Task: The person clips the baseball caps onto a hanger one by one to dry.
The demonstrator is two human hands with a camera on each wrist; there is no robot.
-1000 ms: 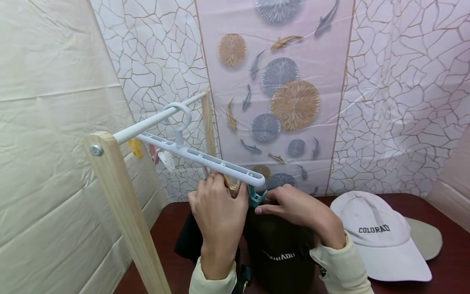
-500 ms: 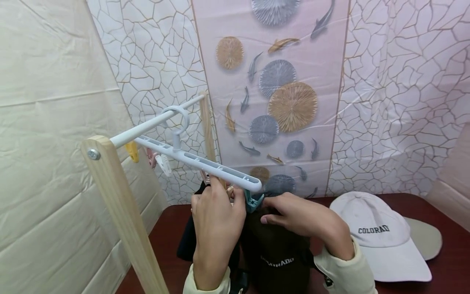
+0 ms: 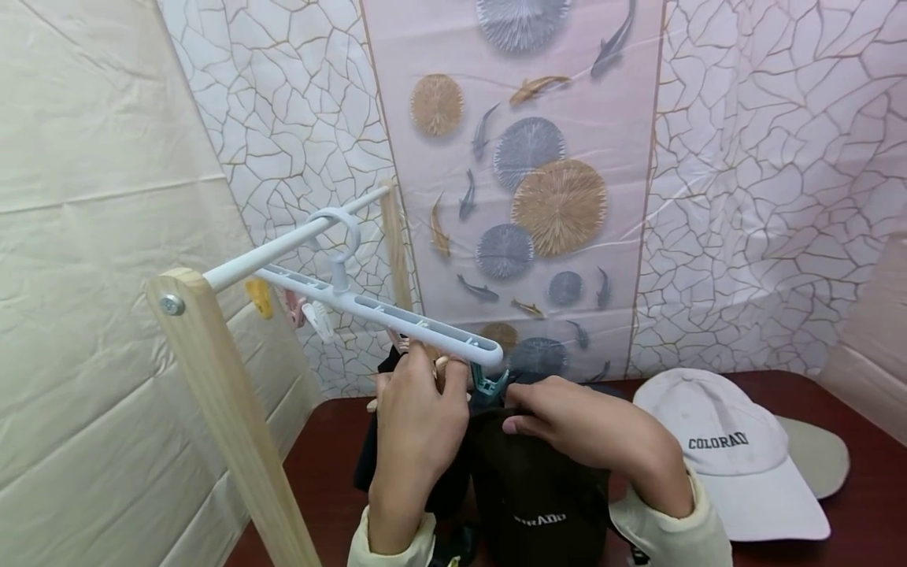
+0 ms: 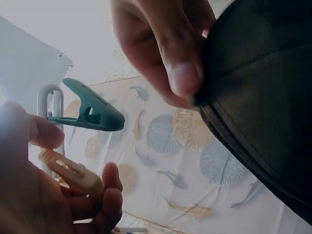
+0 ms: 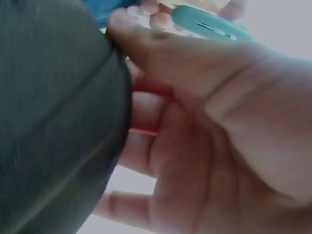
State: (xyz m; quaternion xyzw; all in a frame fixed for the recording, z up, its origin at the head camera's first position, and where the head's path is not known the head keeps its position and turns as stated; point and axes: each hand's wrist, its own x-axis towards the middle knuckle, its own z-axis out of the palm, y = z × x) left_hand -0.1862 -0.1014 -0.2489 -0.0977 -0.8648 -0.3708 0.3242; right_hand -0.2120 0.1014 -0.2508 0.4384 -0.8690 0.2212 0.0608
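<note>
In the head view my left hand (image 3: 421, 441) is raised under the near end of a white hanger (image 3: 386, 315). Its fingers hold a beige clothespin (image 4: 78, 175), seen from below in the left wrist view. Just beside that clothespin a teal clothespin (image 3: 489, 384) hangs from the hanger's tip, with nothing in its jaws. My right hand (image 3: 595, 429) pinches the edge of a dark baseball cap (image 3: 538, 472) between thumb and fingers. White lettering on the cap faces me, and its edge lies below the teal clothespin.
The hanger hooks over a white rod (image 3: 262, 256) on a wooden stand (image 3: 220, 394). Yellow (image 3: 259, 298), pink and white clothespins hang at its far part. Dark fabric hangs behind my left hand. A white cap (image 3: 716, 441) lies over a beige one (image 3: 815, 457) at right.
My right hand has drawn slightly down and away from the teal clothespin, and the dark cap has sunk a little with it. The left fingers have shifted around the beige clothespin.
</note>
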